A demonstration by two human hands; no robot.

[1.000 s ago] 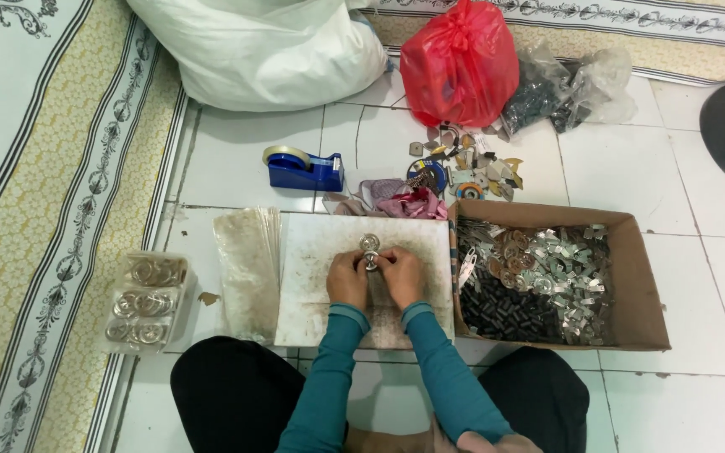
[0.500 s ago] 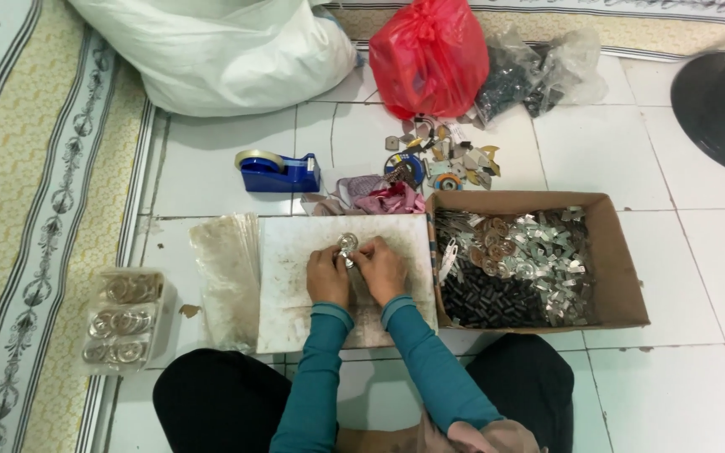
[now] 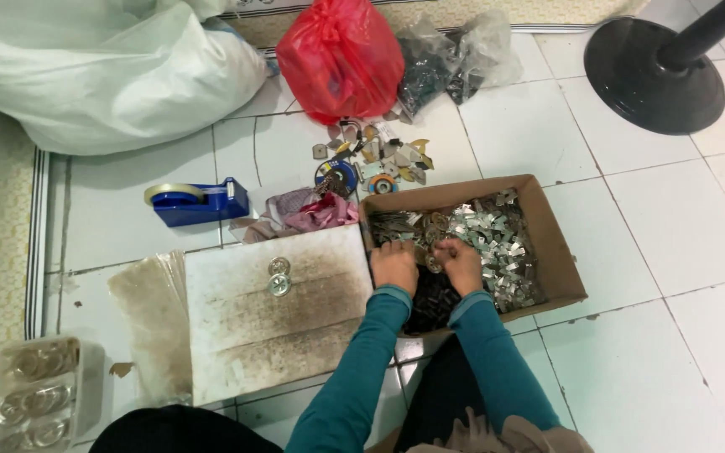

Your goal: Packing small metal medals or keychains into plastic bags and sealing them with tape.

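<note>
Both my hands reach into a brown cardboard box (image 3: 560, 252) filled with several small shiny metal pieces (image 3: 497, 239) and dark parts. My left hand (image 3: 394, 267) rests over the dark parts at the box's left side, fingers curled. My right hand (image 3: 459, 262) is beside it, fingers bent among the metal pieces; what either hand holds is hidden. To the left lies a stained white board (image 3: 270, 323) with two small round metal pieces (image 3: 279, 277) on it, away from both hands.
A blue tape dispenser (image 3: 199, 201), pink cloth (image 3: 316, 214) and loose scraps (image 3: 375, 159) lie beyond the board. A red bag (image 3: 341, 54), clear bags (image 3: 459, 59), a large white sack (image 3: 102, 75), a black stand base (image 3: 652, 71) and a clear tray (image 3: 35, 394) surround me.
My hands left the white board, where they were working on round metal pieces, and moved right into the cardboard box. Two round pieces stay on the board. The view shifted right.
</note>
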